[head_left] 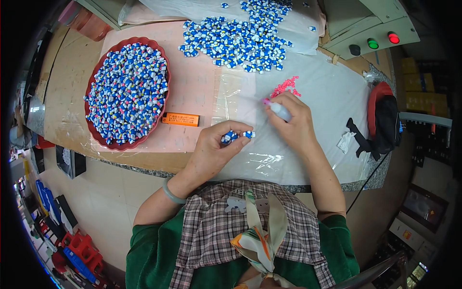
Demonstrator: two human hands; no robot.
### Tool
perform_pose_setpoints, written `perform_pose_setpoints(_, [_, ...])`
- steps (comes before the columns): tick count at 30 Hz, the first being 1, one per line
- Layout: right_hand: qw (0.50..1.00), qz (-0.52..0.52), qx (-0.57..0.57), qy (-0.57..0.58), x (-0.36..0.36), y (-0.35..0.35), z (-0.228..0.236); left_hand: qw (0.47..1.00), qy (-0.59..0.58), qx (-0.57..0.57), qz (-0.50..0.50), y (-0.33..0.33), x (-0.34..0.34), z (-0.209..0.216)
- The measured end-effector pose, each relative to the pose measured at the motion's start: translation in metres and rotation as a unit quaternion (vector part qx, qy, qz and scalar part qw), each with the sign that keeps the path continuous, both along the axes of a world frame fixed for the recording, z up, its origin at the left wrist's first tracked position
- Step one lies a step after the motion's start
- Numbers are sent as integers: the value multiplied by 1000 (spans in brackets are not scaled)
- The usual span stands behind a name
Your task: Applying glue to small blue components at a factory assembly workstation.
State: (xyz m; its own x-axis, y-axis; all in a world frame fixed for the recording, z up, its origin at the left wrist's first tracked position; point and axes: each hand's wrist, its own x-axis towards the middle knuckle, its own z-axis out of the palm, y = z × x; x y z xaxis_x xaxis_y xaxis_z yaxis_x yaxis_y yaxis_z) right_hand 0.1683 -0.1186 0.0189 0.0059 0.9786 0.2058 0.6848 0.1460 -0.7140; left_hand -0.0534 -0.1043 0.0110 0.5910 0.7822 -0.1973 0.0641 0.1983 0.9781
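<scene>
My left hand (209, 149) pinches a small blue-and-white figurine (249, 134) between thumb and forefinger, and a few more like it sit in the curl of its fingers. Higher and to the right, my right hand (298, 123) is closed around a small whitish squeeze bottle (280, 111). The bottle's pinkish tip points up and left, just short of a little heap of pink pieces (287, 85). Whether a pink piece clings to the tip is too small to tell. The two hands are apart, both over the sheeted table.
A red scalloped tray (167, 91) heaped with figurines, some bearing pink bits, stands at left beside an orange box (180, 119). Loose figurines (236, 41) spread across the far side. A grey machine with buttons (373, 43) is far right; a black-and-red bag (385, 120) lies at the right edge.
</scene>
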Motion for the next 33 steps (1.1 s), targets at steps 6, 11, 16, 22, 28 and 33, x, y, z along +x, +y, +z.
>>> perform_pose_setpoints(6, [916,11,-157,369,1,-20,12,1000,-3,0,-1,3,3,0])
perform_pose_setpoints(11, [868,-12,-198,456,-2,-33,12,1000,7,-4,-10,2,6,2])
perform_pose_setpoints(16, [853,-21,-211,477,-6,-40,9,999,-4,48,15,0,12,3])
perform_pose_setpoints(22, [889,12,-195,415,-12,-41,17,988,11,152,15,0,13,1])
perform_pose_setpoints(28, [902,-15,-199,383,-19,-43,24,976,38,215,-6,-1,16,9])
perform_pose_setpoints(33, [922,-34,-231,311,-23,-40,27,970,44,239,-18,-2,16,6])
